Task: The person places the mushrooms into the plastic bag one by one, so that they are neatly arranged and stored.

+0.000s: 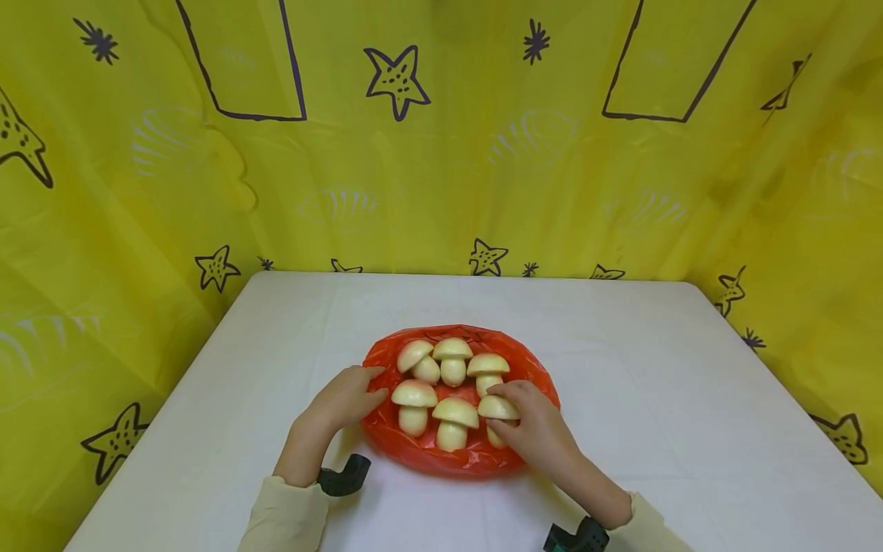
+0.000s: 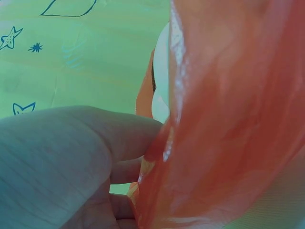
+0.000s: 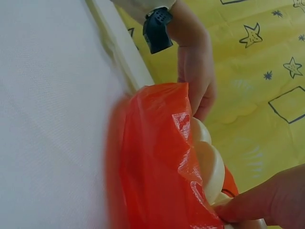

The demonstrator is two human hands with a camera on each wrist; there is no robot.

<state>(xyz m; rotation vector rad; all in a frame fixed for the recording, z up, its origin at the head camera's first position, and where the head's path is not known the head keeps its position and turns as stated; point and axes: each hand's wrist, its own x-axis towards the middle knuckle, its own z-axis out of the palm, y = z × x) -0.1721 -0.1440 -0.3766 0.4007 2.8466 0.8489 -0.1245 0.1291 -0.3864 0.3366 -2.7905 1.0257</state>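
Observation:
A red plastic bag (image 1: 441,462), its mouth spread wide and facing up, stands on the white table with several smooth, pale mushrooms inside. My right hand (image 1: 541,431) pinches the cap of the mushroom (image 1: 498,408) at the near right between thumb and fingers. On the opposite side, my left hand (image 1: 343,396) grips the bag's rim, the thumb (image 2: 136,136) against the film and other fingers behind it. Between the hands sit a near middle mushroom (image 1: 455,414) and a near left one (image 1: 414,395). Behind them is a row with a middle mushroom (image 1: 452,349).
The white table (image 1: 641,368) stretches out around the bag on every side. A yellow curtain (image 1: 441,169) printed with starfish and shells hangs behind and beside it. Dark wrist cameras sit at both wrists, the left wrist camera (image 1: 345,475) close to the bag's near left side.

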